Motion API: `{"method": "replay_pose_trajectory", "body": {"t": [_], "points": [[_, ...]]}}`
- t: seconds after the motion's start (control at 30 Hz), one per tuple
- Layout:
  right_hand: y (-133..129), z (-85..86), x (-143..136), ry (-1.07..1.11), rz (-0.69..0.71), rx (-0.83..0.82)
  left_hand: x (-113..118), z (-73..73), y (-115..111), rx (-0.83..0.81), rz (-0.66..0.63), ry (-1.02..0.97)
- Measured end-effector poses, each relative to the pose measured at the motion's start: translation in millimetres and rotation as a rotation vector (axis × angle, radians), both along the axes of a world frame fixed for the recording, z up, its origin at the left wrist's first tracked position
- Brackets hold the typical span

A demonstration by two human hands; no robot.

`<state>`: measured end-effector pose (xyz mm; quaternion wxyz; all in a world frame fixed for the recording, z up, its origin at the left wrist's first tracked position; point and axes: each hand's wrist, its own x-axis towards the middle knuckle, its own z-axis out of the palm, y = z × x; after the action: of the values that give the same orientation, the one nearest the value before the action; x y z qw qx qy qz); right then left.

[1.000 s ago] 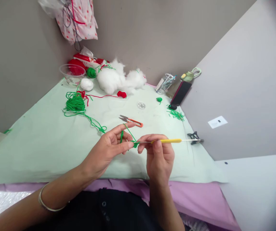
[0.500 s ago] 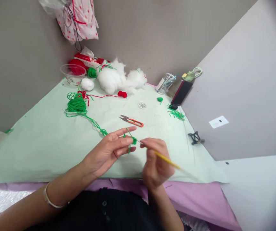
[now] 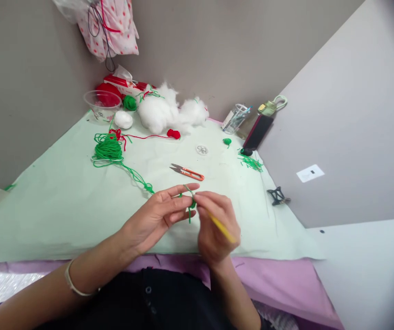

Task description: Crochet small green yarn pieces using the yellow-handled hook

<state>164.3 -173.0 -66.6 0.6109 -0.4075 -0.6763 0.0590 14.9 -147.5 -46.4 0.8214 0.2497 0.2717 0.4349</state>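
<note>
Pinching a small green yarn piece [image 3: 193, 204] between thumb and fingers, the left hand [image 3: 153, 208] has its index finger stretched out with a green strand over it. The piece is in front of the person, above the near part of a pale green cloth [image 3: 80, 220]. The right hand [image 3: 217, 229] meets it, its fingers closed around a slim yellow-handled tool [image 3: 221, 226]; the fingers and blur hide the tip, so whether it sits in a stitch cannot be told.

The piece looks barely begun: it is tiny, a short tail hangs below it, and the yarn appears uncut, leading back to a loose green heap [image 3: 109, 149] on the left. How much remains cannot be judged.

Just beyond the hands lie orange-handled snips [image 3: 190, 173], unused. Further back are a small red yarn piece [image 3: 174, 134] with a trailing strand, a clear round dish [image 3: 202, 150] and, to the right, a little rounded green piece [image 3: 227, 141] that seems more fully shaped, near green yarn clippings [image 3: 252, 162]. Fluffy white stuffing [image 3: 157, 114], loose and in clumps, sits along the back wall.
</note>
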Motion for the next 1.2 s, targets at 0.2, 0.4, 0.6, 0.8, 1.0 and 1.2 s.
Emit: {"method": "replay_pose_trajectory", "body": {"t": [0.2, 0.4, 0.6, 0.8, 1.0, 1.2], "points": [[7, 13.5, 1, 0.401, 0.26, -0.244, -2, 1.4, 1, 0.118, 0.102, 0.078], [7, 10.1, 0, 0.471, 0.29, -0.33, -1, 2.2, -3, 0.201, 0.115, 0.148], [10, 13.1, 4, 0.674, 0.446, -0.416, -4, 4.7, -3, 0.223, 0.108, 0.214], [3, 15.8, 8, 0.434, 0.317, -0.315, -7, -0.6, -2, 0.314, 0.112, 0.303], [-2, 3.5, 5, -0.202, 0.085, 0.04, -4, 3.0, -5, 0.443, 0.259, 0.468], [2, -7.8, -1, -0.202, -0.114, 0.149, 1, -1.1, -2, 0.01, 0.047, 0.057]]}}
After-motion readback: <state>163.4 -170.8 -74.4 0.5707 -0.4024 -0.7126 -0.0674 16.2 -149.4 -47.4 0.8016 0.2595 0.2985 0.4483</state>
